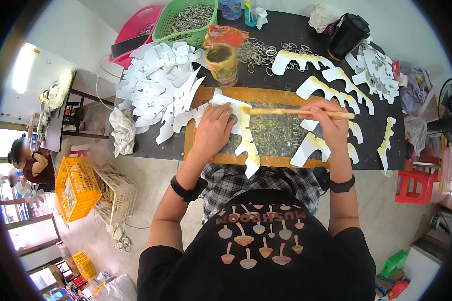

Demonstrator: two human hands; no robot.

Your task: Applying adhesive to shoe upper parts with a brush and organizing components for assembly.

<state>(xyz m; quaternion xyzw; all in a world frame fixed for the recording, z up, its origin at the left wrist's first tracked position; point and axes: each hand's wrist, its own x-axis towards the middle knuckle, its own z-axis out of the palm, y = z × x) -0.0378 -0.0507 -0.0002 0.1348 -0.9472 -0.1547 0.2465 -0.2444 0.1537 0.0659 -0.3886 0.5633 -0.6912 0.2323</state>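
Observation:
My left hand lies with its fingers out on a white cut-out sheet, pressing it to an amber-rimmed board. Yellow paste coats the sheet's scalloped right edge, and its lower tip hangs past the board's near edge. My right hand is closed around the wooden handle of a long brush. The brush reaches left across the board, its tip at the pasted edge. Behind the board stands a paste-smeared cup.
White cut-outs pile up at the left. Pasted cut-outs lie at the right. Metal rings spread behind, near a green basket and a black tumbler. Crates stand on the floor; another person sits far left.

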